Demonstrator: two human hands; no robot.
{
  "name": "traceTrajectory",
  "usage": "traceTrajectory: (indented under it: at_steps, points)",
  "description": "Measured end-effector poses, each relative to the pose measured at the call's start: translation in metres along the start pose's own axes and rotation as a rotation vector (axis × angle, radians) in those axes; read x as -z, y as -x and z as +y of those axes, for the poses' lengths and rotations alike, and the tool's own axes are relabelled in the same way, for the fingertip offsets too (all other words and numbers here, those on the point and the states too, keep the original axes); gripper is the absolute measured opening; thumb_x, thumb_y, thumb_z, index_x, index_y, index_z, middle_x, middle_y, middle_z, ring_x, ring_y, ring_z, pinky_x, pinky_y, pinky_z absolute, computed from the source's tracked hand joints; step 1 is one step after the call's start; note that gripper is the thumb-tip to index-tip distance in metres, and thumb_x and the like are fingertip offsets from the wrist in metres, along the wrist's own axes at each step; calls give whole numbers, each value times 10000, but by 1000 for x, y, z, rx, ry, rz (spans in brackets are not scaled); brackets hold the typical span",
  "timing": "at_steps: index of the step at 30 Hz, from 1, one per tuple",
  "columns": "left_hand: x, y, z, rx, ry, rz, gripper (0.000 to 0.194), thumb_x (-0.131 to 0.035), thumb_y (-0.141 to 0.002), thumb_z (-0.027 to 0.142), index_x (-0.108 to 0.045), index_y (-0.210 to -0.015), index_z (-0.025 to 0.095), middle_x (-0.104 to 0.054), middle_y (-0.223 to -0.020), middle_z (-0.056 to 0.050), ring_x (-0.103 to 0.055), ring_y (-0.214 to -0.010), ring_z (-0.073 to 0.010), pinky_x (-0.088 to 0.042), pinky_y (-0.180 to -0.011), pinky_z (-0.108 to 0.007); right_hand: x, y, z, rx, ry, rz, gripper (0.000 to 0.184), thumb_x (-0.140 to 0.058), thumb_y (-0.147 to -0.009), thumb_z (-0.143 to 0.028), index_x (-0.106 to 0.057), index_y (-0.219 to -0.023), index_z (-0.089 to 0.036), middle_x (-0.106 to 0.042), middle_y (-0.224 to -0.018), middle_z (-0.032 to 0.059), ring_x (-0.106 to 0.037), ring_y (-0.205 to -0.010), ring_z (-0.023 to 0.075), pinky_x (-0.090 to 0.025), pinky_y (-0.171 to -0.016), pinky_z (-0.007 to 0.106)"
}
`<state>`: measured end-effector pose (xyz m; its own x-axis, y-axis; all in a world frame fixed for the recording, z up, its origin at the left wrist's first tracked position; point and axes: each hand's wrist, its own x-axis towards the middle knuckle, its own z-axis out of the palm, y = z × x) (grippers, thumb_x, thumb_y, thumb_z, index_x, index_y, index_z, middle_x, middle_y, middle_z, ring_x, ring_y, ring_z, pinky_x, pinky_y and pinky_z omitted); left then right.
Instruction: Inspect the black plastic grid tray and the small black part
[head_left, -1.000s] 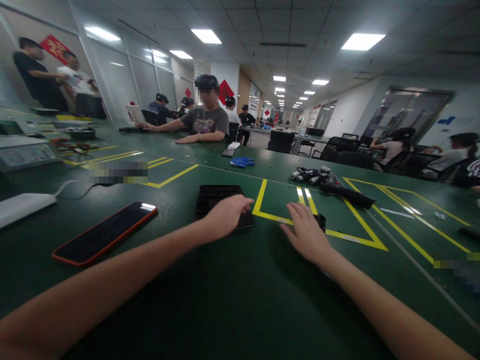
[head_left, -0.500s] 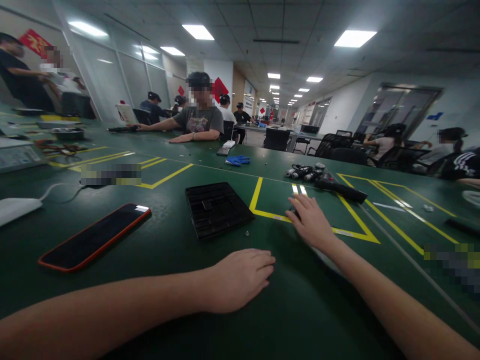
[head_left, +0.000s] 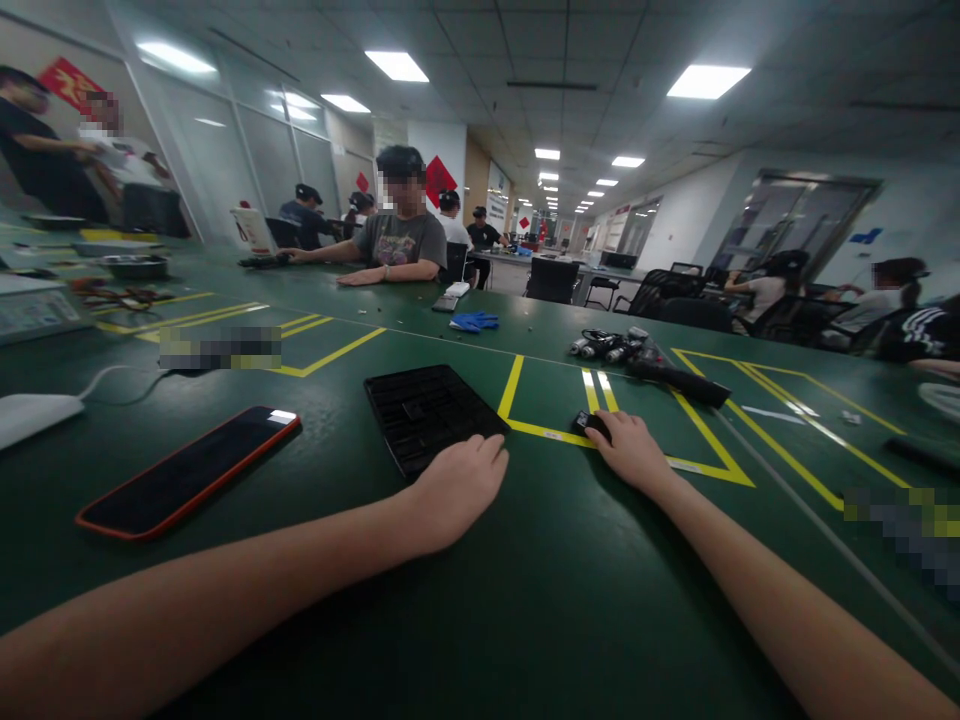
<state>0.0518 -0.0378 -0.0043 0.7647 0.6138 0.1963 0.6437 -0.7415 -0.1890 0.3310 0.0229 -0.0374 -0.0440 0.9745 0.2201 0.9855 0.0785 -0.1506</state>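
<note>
My left hand [head_left: 463, 490] is at the near right corner of a flat black plastic panel [head_left: 424, 400] with a ribbed inner side. Its fingers are closed together and curl downward, hiding the tips and whatever they hold. To the right, my right hand [head_left: 634, 452] has its fingers closed on a small black block-like object [head_left: 584, 421] with a pale marking, which sits at the yellow tape line on the green table [head_left: 555, 600]. The hand covers part of that object.
A phone in an orange case [head_left: 191, 470] lies left. Behind the panel are a blue glove [head_left: 474, 321] and a bundle of black cables with metal connectors [head_left: 611, 345], beside a black tube-like piece [head_left: 682, 383]. A co-worker [head_left: 401, 240] sits across the table.
My left hand has moved forward and left to the panel's corner, covering the small pale piece that lay there. My right hand has shifted slightly, showing more of the black object.
</note>
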Motion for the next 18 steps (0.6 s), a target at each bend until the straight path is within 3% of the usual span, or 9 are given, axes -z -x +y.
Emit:
traceTrajectory:
  at_steps: [3,6,10,15,18]
  points:
    - [-2,-3,-7,32,0,-105,282,-398,-828,67,-580,-1042,82,-609,-992,-135,-558,-818,-215,-483,-680,-331,-1,0,1,7,11,10,491,-327,-879,-435,-501,-1211,-118,-555,-1179,165,-481,-1067,306,-378,-939,423]
    - [-2,-3,-9,20,36,-114,232,-391,-832,64,-592,-938,112,-600,-894,-94,-540,-760,-195,-468,-647,-316,-3,0,2,9,4,15,506,-325,-877,-446,-488,-1226,-117,-553,-1178,159,-477,-1066,310,-383,-931,424]
    - [-2,-3,-9,38,113,-75,217,-369,-886,151,-585,-890,132,-584,-874,-76,-535,-772,-186,-460,-669,-314,-2,1,2,2,-5,6,516,-322,-877,-452,-481,-1236,-118,-548,-1185,158,-472,-1074,311,-383,-935,427]
    - [-5,-3,-11,5,132,-65,306,-408,-856,106,-514,-1134,175,-562,-1016,-80,-535,-856,-189,-455,-685,-298,0,2,0,-12,-12,-5,514,-321,-876,-450,-479,-1239,-122,-544,-1194,156,-464,-1087,315,-378,-947,433]
    - [-6,-2,-12,-44,174,-95,254,-388,-853,86,-569,-1013,163,-568,-996,-83,-534,-855,-188,-456,-691,-303,1,2,0,-16,-16,-5,508,-324,-875,-450,-483,-1238,-131,-542,-1201,154,-464,-1097,311,-380,-946,434]
